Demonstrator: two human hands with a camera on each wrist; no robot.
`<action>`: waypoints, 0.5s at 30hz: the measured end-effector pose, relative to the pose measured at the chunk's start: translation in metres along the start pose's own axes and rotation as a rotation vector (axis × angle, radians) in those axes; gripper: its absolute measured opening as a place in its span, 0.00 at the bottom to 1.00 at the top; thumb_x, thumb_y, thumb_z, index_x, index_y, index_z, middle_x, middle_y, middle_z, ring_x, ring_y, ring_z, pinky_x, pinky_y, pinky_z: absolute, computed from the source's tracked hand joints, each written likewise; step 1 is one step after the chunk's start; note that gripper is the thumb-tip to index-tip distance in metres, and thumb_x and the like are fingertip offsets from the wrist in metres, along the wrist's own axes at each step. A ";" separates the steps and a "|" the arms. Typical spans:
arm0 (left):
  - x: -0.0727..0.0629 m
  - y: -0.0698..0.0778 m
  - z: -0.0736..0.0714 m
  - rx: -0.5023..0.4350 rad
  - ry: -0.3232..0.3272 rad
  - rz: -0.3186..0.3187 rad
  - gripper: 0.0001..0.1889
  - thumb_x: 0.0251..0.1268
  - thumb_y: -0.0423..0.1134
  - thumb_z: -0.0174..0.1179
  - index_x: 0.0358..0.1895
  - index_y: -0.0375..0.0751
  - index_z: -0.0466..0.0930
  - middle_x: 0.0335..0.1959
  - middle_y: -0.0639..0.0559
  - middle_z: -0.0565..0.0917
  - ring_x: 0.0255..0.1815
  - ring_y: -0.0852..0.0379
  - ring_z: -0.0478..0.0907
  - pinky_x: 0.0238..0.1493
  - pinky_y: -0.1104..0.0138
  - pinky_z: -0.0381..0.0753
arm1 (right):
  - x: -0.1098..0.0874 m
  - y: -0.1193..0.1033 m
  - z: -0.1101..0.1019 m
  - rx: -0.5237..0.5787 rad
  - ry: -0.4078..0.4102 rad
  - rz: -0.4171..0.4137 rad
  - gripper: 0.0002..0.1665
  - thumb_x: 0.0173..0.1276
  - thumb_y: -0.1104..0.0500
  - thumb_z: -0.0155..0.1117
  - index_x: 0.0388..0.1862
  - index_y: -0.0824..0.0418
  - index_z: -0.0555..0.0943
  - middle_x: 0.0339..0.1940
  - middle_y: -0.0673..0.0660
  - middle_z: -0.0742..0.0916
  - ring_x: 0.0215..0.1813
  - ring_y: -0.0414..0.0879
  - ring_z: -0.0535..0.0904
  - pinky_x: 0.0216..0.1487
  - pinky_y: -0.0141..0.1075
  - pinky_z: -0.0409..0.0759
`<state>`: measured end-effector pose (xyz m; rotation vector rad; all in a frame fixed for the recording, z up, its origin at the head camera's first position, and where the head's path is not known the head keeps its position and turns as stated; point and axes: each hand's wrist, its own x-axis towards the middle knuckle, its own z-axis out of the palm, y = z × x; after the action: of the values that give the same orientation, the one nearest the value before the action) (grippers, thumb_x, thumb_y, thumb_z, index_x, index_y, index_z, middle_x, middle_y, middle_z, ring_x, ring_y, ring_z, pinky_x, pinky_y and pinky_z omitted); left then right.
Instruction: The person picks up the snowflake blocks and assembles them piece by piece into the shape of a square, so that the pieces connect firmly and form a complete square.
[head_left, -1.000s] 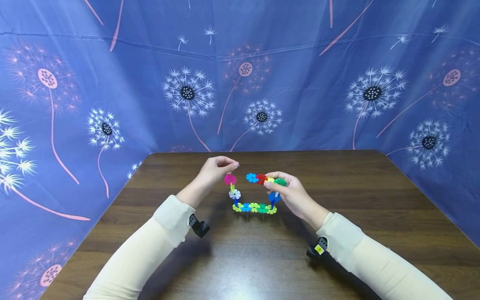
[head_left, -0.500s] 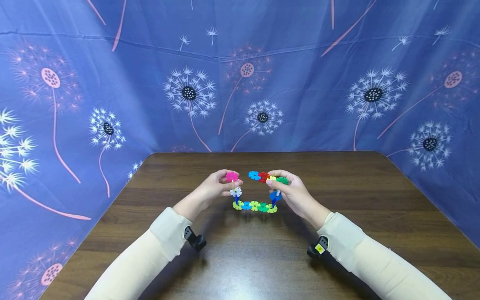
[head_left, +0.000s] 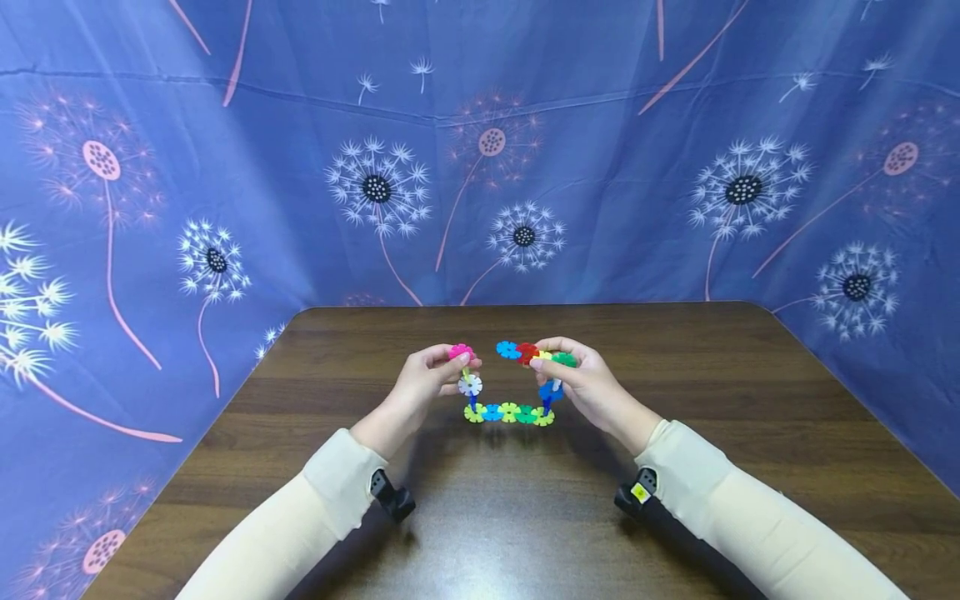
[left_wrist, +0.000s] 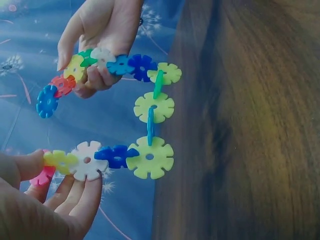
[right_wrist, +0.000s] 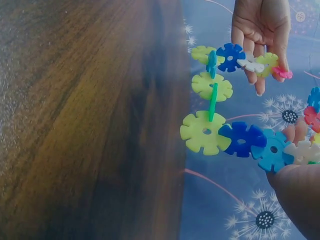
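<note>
A chain of linked plastic flower discs (head_left: 508, 412) in several colours forms a frame with a gap at its far side. My left hand (head_left: 408, 387) pinches the pink disc (head_left: 461, 353) at one end, its thumb over the front and its fingers behind. Below that lie a yellow disc (left_wrist: 61, 161) and a white disc (left_wrist: 87, 160). The right hand (head_left: 592, 383) grips the other arm of the chain near its yellow and green discs (head_left: 564, 360). Past its fingertips, a red disc (left_wrist: 62, 86) and a light blue end disc (left_wrist: 47, 101) stick out toward the pink one, apart from it.
A dark brown wooden table (head_left: 510, 517) lies under both hands. Behind it hangs a blue dandelion-print cloth (head_left: 622, 125). A black wrist camera sits on the left wrist (head_left: 392, 497) and another on the right wrist (head_left: 635, 493).
My left hand has come down from above the pink disc and taken hold of it, its thumb moving up onto its face. The right hand has kept its grip nearly still.
</note>
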<state>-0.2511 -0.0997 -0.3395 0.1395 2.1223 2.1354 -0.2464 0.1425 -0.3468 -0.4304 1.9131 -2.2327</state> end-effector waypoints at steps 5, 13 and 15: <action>-0.003 0.000 0.005 -0.005 0.044 0.012 0.10 0.68 0.33 0.59 0.47 0.30 0.79 0.46 0.36 0.86 0.43 0.52 0.86 0.47 0.58 0.84 | 0.001 -0.001 0.002 -0.035 0.017 0.002 0.12 0.66 0.64 0.65 0.47 0.60 0.75 0.25 0.47 0.84 0.31 0.43 0.78 0.42 0.33 0.78; -0.009 0.004 0.015 0.012 0.052 0.058 0.08 0.65 0.34 0.62 0.42 0.33 0.80 0.42 0.37 0.87 0.40 0.53 0.87 0.41 0.62 0.84 | 0.003 0.000 0.005 -0.121 0.043 -0.007 0.15 0.61 0.61 0.71 0.46 0.60 0.80 0.24 0.47 0.84 0.29 0.43 0.78 0.38 0.34 0.79; -0.010 0.004 0.016 0.005 0.046 0.077 0.07 0.66 0.34 0.62 0.41 0.31 0.80 0.42 0.37 0.87 0.41 0.51 0.87 0.41 0.62 0.85 | 0.004 0.000 0.005 -0.150 0.053 -0.002 0.17 0.60 0.59 0.72 0.47 0.61 0.80 0.24 0.48 0.84 0.29 0.44 0.78 0.38 0.35 0.79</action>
<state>-0.2384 -0.0855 -0.3351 0.1775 2.1828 2.1962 -0.2485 0.1368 -0.3457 -0.3976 2.1168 -2.1298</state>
